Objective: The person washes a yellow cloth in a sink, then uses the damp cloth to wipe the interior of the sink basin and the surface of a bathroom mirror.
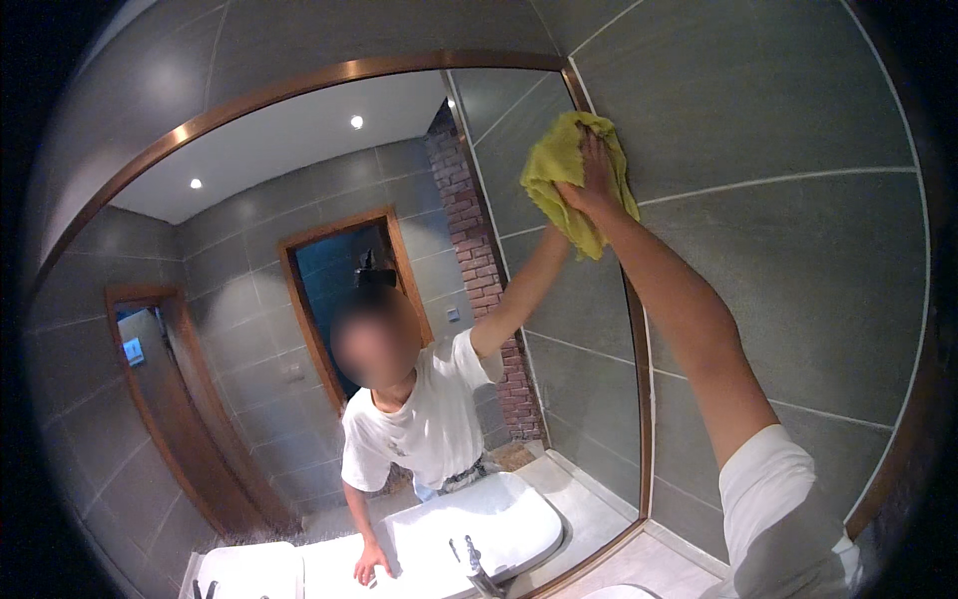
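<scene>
My right hand (595, 176) presses a yellow-green cloth (554, 161) flat against the right edge of a large wall mirror (404, 180), near its upper corner. The cloth overlaps the mirror's copper-coloured frame (636, 322), and its lower edge hangs below my palm. My arm, in a white short sleeve, reaches up from the lower right. My left hand is out of direct view; the mirror reflects it resting on the pale counter beside a white basin. The reflection also holds the person in a white T-shirt, with the right arm raised to the cloth.
Grey tiled wall (778, 284) meets the mirror at the right. Below the mirror lies a pale countertop (621, 561), with the rim of a white basin (621, 593) at the bottom edge. Reflected are two basins, a chrome faucet, wooden door frames and a brick strip.
</scene>
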`<state>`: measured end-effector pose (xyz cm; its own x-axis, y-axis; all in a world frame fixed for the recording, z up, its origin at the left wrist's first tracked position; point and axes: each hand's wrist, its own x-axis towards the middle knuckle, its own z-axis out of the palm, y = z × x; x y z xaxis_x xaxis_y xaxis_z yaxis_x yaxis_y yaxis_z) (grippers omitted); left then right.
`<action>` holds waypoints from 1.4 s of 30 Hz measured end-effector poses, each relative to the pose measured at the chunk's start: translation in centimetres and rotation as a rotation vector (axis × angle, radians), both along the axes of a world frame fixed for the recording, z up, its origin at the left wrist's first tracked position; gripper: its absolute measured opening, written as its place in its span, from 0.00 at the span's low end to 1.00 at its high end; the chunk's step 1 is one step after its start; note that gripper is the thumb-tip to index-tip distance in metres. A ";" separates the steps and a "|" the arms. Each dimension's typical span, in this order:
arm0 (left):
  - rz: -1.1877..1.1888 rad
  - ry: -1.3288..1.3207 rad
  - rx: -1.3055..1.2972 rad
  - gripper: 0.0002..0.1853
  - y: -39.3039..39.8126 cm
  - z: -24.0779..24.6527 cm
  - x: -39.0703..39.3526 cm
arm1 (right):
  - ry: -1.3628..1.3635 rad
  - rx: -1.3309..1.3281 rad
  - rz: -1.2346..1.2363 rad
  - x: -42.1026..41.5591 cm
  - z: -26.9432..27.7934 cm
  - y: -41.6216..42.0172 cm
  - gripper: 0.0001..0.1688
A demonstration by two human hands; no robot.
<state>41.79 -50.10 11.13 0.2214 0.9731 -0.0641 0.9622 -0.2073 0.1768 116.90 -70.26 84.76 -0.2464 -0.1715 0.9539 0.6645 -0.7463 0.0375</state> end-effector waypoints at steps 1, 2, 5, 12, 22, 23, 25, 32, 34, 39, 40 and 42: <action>-0.005 -0.032 -0.035 0.50 -0.5 1.9 0.7 | -0.096 -0.061 0.124 -1.2 0.6 1.3 0.55; -0.020 -0.065 -0.076 0.50 -0.6 3.5 1.2 | -0.193 -0.128 0.238 -4.1 1.8 2.4 0.56; -0.055 0.051 -0.074 0.50 -1.2 2.5 -0.5 | -0.077 -0.300 0.361 -11.6 2.2 9.9 0.60; -0.069 0.055 -0.018 0.48 0.1 -0.2 -0.6 | -0.300 -0.340 0.316 -31.8 -4.3 31.4 0.46; -0.067 -0.012 0.017 0.46 -0.2 -2.0 -0.2 | 0.110 -0.529 1.241 -32.1 -4.9 24.9 0.39; -0.083 -0.016 0.030 0.46 0.4 -2.2 -0.1 | 0.353 -0.483 1.239 -30.0 -3.2 20.5 0.38; -0.099 -0.016 0.049 0.46 0.4 -2.5 -0.5 | 0.140 0.006 0.718 -23.0 -1.9 16.6 0.40; -0.116 -0.069 0.095 0.44 2.0 -4.1 -0.3 | 0.305 0.087 0.259 -3.4 -10.0 2.3 0.46; -0.051 -0.082 0.073 0.44 1.8 -4.2 -0.5 | 0.237 0.055 0.278 -1.3 -11.6 0.9 0.48; -0.026 -0.101 0.086 0.45 1.2 -4.3 -0.7 | -0.009 -0.008 -0.125 -2.4 -9.6 3.5 0.45; -0.023 -0.102 0.088 0.45 1.1 -4.3 -0.7 | -0.136 -0.068 -0.030 -4.4 -8.6 4.3 0.45; -0.019 -0.105 0.100 0.45 1.3 -3.7 -1.1 | -0.168 -0.150 0.206 -8.4 -7.0 7.8 0.47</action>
